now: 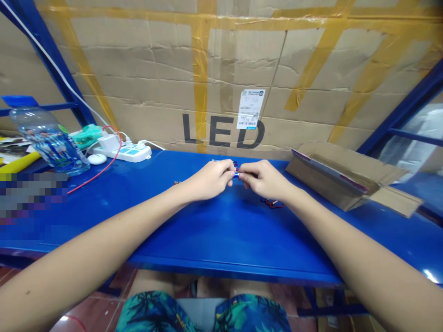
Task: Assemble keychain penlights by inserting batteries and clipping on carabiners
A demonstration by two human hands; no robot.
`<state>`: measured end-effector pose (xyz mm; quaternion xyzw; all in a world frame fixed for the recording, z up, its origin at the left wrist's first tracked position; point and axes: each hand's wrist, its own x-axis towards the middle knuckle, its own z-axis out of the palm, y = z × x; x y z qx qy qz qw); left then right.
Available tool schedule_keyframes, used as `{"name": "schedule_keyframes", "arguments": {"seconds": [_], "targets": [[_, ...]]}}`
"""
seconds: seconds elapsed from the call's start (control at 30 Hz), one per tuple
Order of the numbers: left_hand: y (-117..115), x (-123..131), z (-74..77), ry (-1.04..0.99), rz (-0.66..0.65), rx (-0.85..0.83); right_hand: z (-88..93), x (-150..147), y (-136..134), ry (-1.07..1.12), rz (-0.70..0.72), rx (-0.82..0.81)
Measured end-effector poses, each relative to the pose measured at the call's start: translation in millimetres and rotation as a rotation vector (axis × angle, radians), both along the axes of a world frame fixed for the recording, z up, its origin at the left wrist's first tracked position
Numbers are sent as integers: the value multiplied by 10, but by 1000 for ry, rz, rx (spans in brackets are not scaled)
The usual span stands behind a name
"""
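The place looks like a small workshop or stockroom, not a home or an office. A blue table [221, 240] stands within blue metal framing [57, 60], like a bay of heavy shelving. Behind it rises a wall of cardboard [148, 83], crossed by strips of brown-yellow tape [200, 69], printed with large black letters, "LED" [220, 131], and bearing a barcoded label [249, 109]. An open carton [321, 177] sits at the table's right side. At the left, a power strip [133, 153] with plugs in it and a drink bottle [46, 138] suggest a makeshift workstation. The floor [86, 309] is reddish tile.
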<state>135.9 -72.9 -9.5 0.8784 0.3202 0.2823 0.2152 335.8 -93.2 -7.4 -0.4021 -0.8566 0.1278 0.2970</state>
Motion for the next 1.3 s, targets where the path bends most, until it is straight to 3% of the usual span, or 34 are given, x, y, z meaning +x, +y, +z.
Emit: {"name": "schedule_keyframes", "arguments": {"seconds": [0.23,0.47,0.67,0.77,1.0,1.07,1.3], "targets": [[5,21,-69,-168,-31,111,-29,14,19,128,14,-208],[-44,35,-34,-161,-59,189,0,23,11,281,37,-391],[-58,36,-27,-117,-19,40,37,-1,-20,116,10,-156],[-50,33,-34,-106,-11,99,38,3,-20,83,-11,-88],[-38,23,-49,-88,-111,367,-9,14,15,270,24,-357],[-42,22,-44,-87,-114,390,-2,9,8,289,37,-357],[-94,61,-24,-77,31,298,90,10,-49,87,-53,-14]]}}
